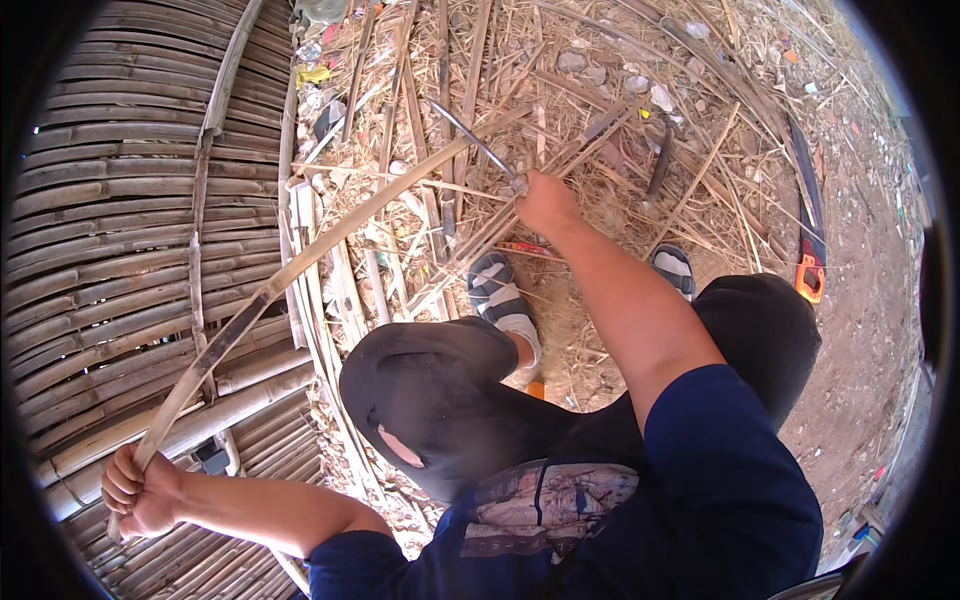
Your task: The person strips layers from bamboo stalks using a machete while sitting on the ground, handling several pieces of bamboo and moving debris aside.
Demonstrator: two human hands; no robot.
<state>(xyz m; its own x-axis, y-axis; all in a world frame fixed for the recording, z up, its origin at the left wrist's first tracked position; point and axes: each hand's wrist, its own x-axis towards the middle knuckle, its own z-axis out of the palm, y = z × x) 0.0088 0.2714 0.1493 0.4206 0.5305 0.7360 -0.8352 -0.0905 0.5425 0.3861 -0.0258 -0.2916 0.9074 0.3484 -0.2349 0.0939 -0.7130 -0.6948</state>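
Note:
A long bamboo strip slants from the lower left up to the middle of the ground. My left hand is closed around its lower end. Farther up, my right hand grips a knife with a long, narrow metal blade; its handle is mostly hidden in my fist. The blade points up and to the left, and in this view it crosses the strip near the strip's far end. Whether the edge touches the bamboo I cannot tell.
A wall of bamboo slats stands along the left. Bamboo pieces, shavings and stones litter the ground ahead of my sandalled feet. At the right lies a handsaw with an orange handle, beside bare dirt.

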